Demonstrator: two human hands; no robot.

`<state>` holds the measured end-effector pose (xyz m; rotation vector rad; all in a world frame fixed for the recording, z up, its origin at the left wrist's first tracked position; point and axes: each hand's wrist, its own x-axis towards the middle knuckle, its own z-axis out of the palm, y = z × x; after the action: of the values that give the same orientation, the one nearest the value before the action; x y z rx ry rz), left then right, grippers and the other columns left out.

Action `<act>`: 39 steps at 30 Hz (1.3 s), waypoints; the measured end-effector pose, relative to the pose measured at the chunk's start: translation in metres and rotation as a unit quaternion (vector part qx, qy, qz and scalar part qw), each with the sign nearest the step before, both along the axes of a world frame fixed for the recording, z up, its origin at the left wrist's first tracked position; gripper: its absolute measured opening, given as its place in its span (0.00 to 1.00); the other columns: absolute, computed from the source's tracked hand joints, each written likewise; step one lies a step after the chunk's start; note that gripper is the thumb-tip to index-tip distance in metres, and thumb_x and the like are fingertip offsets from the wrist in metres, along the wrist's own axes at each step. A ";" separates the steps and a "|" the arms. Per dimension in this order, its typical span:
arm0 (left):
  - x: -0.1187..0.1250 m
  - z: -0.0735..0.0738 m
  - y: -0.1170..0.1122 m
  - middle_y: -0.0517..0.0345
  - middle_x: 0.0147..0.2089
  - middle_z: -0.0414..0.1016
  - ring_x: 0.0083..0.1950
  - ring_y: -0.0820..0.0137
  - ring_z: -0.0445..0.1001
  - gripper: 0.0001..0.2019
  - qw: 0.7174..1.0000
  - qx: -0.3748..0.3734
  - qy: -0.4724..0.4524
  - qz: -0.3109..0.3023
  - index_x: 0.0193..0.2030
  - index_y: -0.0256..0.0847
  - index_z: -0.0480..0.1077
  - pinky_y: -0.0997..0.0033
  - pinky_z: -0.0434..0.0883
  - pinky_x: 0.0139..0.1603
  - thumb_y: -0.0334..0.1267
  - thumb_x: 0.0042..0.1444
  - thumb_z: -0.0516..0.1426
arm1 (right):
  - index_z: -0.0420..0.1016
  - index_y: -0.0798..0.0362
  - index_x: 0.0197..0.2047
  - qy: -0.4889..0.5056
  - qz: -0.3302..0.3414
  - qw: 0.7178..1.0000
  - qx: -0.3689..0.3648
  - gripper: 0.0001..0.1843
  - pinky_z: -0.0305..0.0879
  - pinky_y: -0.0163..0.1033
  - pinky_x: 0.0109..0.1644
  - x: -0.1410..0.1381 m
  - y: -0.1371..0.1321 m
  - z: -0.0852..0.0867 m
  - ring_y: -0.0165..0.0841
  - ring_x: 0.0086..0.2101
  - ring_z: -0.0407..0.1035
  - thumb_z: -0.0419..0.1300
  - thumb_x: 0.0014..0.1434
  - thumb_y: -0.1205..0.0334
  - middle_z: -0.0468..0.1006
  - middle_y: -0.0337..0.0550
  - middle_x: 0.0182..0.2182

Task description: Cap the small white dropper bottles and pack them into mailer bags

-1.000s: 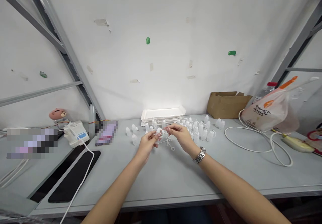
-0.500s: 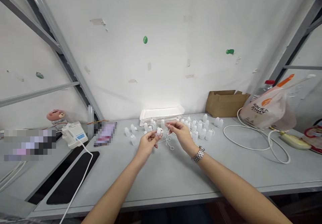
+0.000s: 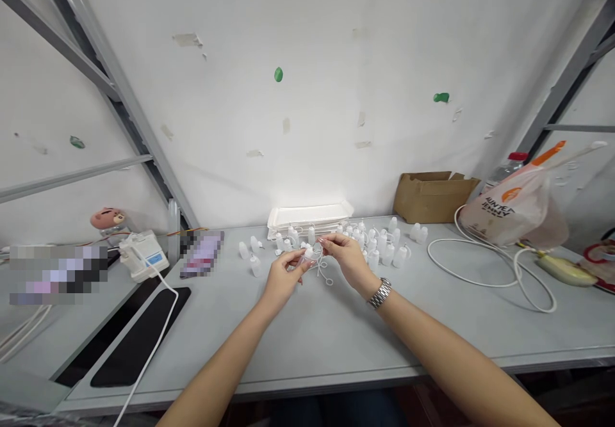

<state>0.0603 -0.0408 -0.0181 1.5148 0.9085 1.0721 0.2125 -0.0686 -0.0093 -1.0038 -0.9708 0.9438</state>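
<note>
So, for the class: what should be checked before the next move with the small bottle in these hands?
1. The left hand grips the small white plastic bottle: ok.
2. The right hand grips that bottle: cannot tell, fingers overlap it.
3. The cap is seated on the bottle: cannot tell, fingers hide it.
4. The looped white strap hangs clear of the other bottles: ok.
5. The metal-bracelet watch sits clear of the bottles: ok.
</note>
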 end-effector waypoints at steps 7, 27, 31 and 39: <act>0.000 -0.002 0.000 0.53 0.35 0.72 0.34 0.71 0.67 0.18 1.000 0.014 0.008 -0.003 0.39 0.37 0.75 0.79 0.65 0.20 0.41 0.39 0.63 | 0.77 0.55 0.28 0.022 0.010 1.000 -0.014 0.12 0.63 0.38 0.35 0.000 0.000 -0.002 0.28 0.25 0.64 0.67 0.41 0.55 0.74 0.39 0.24; 0.000 -0.001 -0.002 0.52 0.35 0.71 0.33 0.70 0.66 0.18 0.999 0.027 0.027 -0.001 0.38 0.36 0.75 0.78 0.64 0.20 0.42 0.39 0.63 | 0.77 0.55 0.26 0.008 0.023 1.000 -0.013 0.12 0.62 0.38 0.35 -0.001 -0.001 -0.001 0.28 0.26 0.63 0.67 0.42 0.54 0.73 0.39 0.24; 0.000 0.000 -0.001 0.52 0.35 0.71 0.35 0.69 0.67 0.19 0.999 0.024 0.031 -0.002 0.38 0.36 0.75 0.78 0.64 0.20 0.42 0.39 0.63 | 0.77 0.55 0.27 -0.017 0.011 1.000 -0.018 0.12 0.62 0.38 0.36 -0.002 -0.002 0.000 0.29 0.27 0.64 0.66 0.42 0.55 0.74 0.40 0.25; -0.001 -0.004 0.000 0.51 0.38 0.71 0.36 0.69 0.67 0.19 0.999 0.031 0.033 -0.001 0.39 0.37 0.75 0.78 0.65 0.19 0.43 0.39 0.63 | 0.77 0.55 0.27 -0.017 -0.018 0.999 -0.023 0.12 0.62 0.37 0.35 -0.003 -0.003 0.001 0.28 0.26 0.63 0.65 0.42 0.55 0.73 0.39 0.24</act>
<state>0.0594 -0.0404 -0.0219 1.6100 0.9268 1.0623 0.2091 -0.0713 -0.0081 -1.0757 -0.9610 0.9244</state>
